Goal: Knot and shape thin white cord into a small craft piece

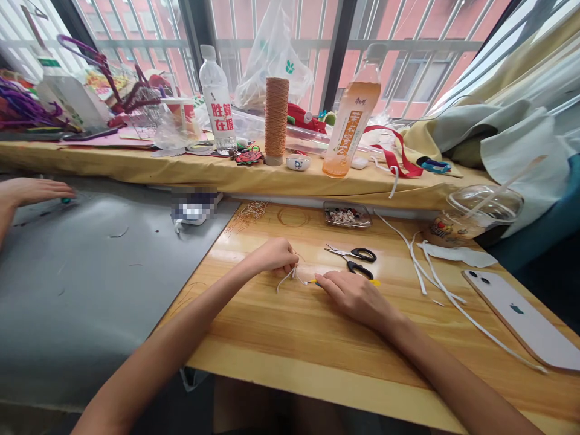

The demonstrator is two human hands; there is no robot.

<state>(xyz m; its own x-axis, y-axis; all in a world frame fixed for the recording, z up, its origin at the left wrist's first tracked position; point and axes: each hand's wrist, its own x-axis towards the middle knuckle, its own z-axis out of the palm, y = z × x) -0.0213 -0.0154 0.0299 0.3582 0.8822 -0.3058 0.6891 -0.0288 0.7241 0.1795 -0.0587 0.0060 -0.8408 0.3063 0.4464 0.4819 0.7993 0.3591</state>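
My left hand (275, 257) is closed in a pinch on a small bundle of thin white cord (285, 280), its loose ends hanging down onto the wooden board. To its right, my right hand (356, 293) lies low over the board, fingers closed around a slim yellow-and-blue tool (376, 283) whose kind I cannot make out. The tool's narrow tip points left, with a bit of white at it, close to the cord ends. Just beyond my right hand lie black-handled scissors (348, 254), blades apart and pointing left.
Longer white cords (441, 284), a phone (521, 314) and a plastic cup (453, 226) are on the right. A clear box of small pieces (347, 215) sits at the back. Bottles and a spool of brown cord (276, 118) line the ledge. Another person's hand (36, 192) is at far left.
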